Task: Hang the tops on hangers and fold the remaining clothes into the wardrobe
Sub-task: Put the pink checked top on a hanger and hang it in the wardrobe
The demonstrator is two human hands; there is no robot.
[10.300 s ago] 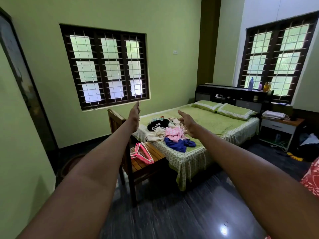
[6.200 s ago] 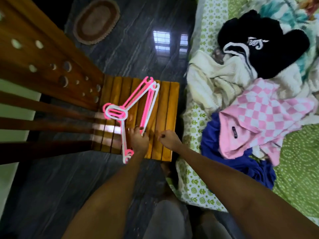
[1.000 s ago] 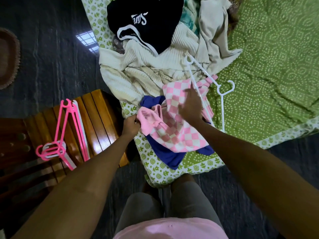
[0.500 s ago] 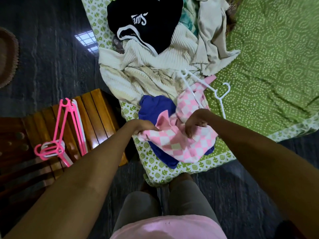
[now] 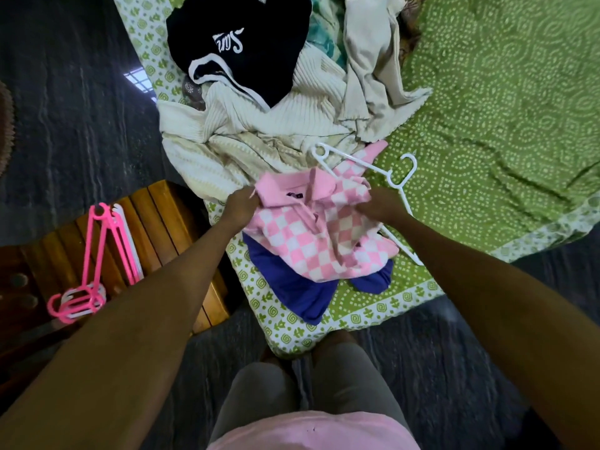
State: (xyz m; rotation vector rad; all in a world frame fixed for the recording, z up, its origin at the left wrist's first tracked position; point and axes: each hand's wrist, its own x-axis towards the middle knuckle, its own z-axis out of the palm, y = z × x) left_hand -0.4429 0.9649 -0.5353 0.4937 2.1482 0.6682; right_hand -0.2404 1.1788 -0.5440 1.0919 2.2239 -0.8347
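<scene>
Soft, even daylight fills the scene, and a window shows as a small bright glare patch on the dark glossy floor (image 5: pixel 81 102) at far left. Wide-angle distortion bends the edges, and both forearms look stretched and slightly blurred near the camera.

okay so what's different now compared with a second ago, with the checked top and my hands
Both hands now grip the pink checked top: the left hand kept its hold by the collar, the right hand went from lying flat on it to gripping it. The top is turned collar-up. The white hanger and pink hangers stayed put.
</scene>
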